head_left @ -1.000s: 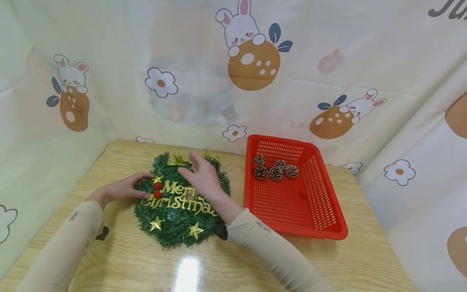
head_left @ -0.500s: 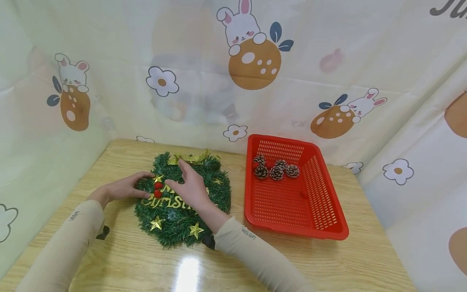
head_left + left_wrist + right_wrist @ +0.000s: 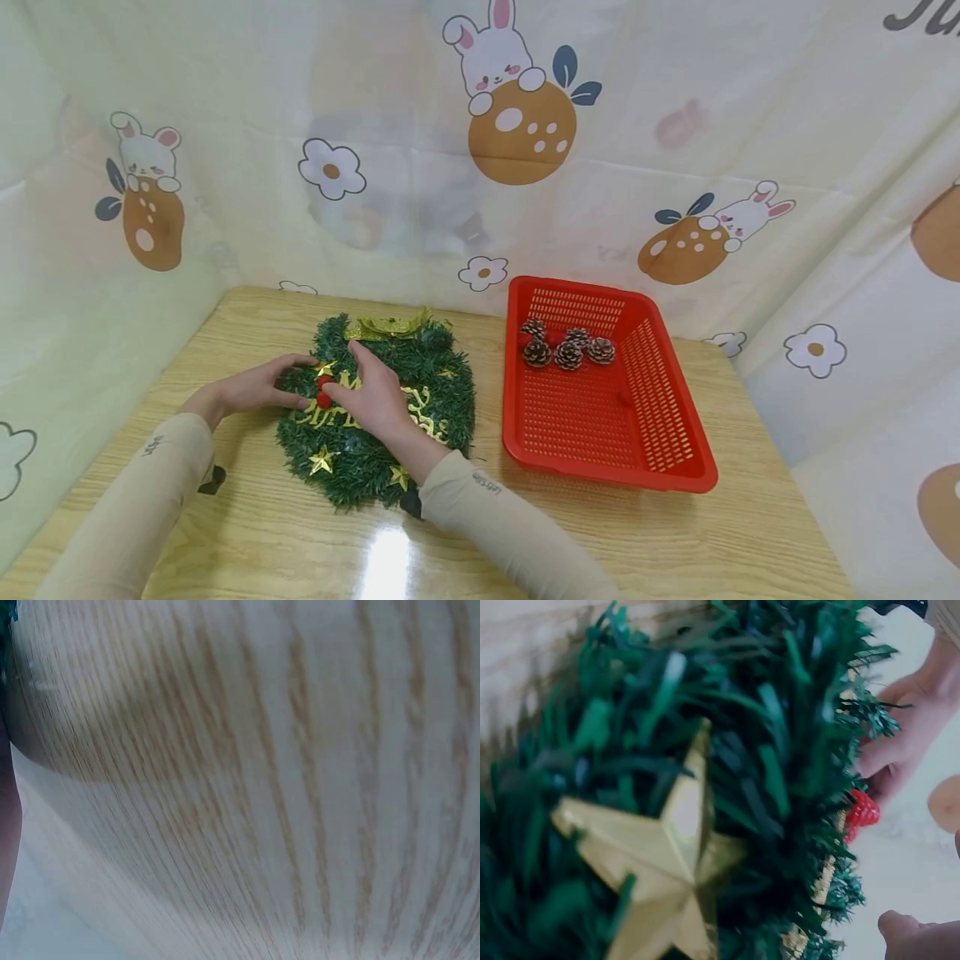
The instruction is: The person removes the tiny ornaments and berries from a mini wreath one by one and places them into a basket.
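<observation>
A round green Christmas wreath [image 3: 442, 379] lies on the table, with gold stars, gold "Merry Christmas" lettering and a gold bow [image 3: 386, 327]. My left hand [image 3: 251, 387] holds the wreath's left edge, thumb and forefinger bent round it beside two red balls [image 3: 324, 392]. Over the lettering is my right hand [image 3: 375, 400], its fingers extended and apart, the thumb tip right at the red balls. A gold star [image 3: 664, 862] fills much of the right wrist view. The left wrist view shows mostly table, with the left hand only at its edge.
Right of the wreath stands a red plastic basket [image 3: 607, 479]. Several pine cones [image 3: 567, 357] lie at its back left, with red pieces among them. A printed curtain [image 3: 405, 225] hangs behind the wooden table [image 3: 300, 542].
My right hand has moved left and a little nearer across the lettering, to the red balls. My left hand and the wreath have stayed in place.
</observation>
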Demonstrator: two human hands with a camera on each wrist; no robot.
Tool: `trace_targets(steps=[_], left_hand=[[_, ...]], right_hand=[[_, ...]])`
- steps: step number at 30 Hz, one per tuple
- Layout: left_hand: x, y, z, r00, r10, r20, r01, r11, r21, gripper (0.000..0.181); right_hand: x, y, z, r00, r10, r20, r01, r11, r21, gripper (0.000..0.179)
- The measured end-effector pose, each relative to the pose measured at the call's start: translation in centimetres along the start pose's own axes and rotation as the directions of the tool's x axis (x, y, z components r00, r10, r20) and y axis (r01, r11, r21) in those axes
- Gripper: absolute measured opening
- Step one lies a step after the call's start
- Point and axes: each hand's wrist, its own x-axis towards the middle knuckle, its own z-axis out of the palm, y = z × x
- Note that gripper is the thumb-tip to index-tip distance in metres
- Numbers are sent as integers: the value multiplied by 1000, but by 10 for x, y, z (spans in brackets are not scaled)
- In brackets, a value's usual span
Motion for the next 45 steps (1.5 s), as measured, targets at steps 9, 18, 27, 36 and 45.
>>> trace_targets(steps=[9, 18, 27, 36, 45], left_hand=[[1, -4, -1, 1000, 11, 1, -11, 1000, 2, 76], [0, -6, -2, 998, 57, -1, -57, 998, 3, 72], [-2, -5, -1, 998, 55, 1, -55, 998, 8, 71], [1, -6, 1, 998, 57, -9, -56, 998, 19, 72], [3, -7, 1, 1000, 17, -15, -17, 1000, 26, 76]], right_hand=[[1, 4, 17, 1000, -9, -4, 9, 998, -67, 79], [4, 3, 31, 1000, -21, 0, 21, 991, -130, 84], [4, 3, 39, 999, -44, 25, 49, 980, -193, 83], [3, 8, 38, 999, -37, 34, 43, 981, -190, 77], [5, 10, 39, 999, -36, 29, 40, 985, -167, 70]])
